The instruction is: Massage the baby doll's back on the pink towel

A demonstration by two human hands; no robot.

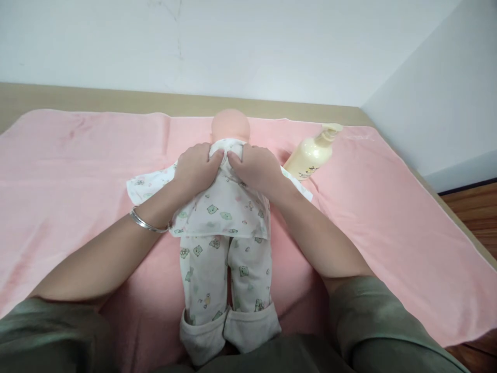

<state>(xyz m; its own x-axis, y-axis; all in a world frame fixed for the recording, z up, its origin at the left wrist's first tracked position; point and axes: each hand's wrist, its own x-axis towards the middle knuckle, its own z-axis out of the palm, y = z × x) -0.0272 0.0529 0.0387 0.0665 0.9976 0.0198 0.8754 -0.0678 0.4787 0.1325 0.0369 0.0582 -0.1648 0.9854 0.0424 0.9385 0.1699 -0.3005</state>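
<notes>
A baby doll (231, 124) with a bald head lies stretched out in front of me; no face shows on it. It wears a white top (221, 210) and matching trousers (248, 269), both printed with small green animals, the trouser ends turned up. My left hand (200, 166) is curled over one shoulder of the doll, and my right hand (256, 166) over the other. Both thumbs press the cloth just below the neck, their tips close together. The remaining fingers are partly hidden round the shoulders. The sleeves spread out to either side beneath my forearms.
A pink blanket (97, 155) covers most of the wooden table (128, 99). To the right of the doll, a cream pump bottle (310, 155) lies tilted on the blanket. A white wall (248, 52) rises behind the table, with another on the right.
</notes>
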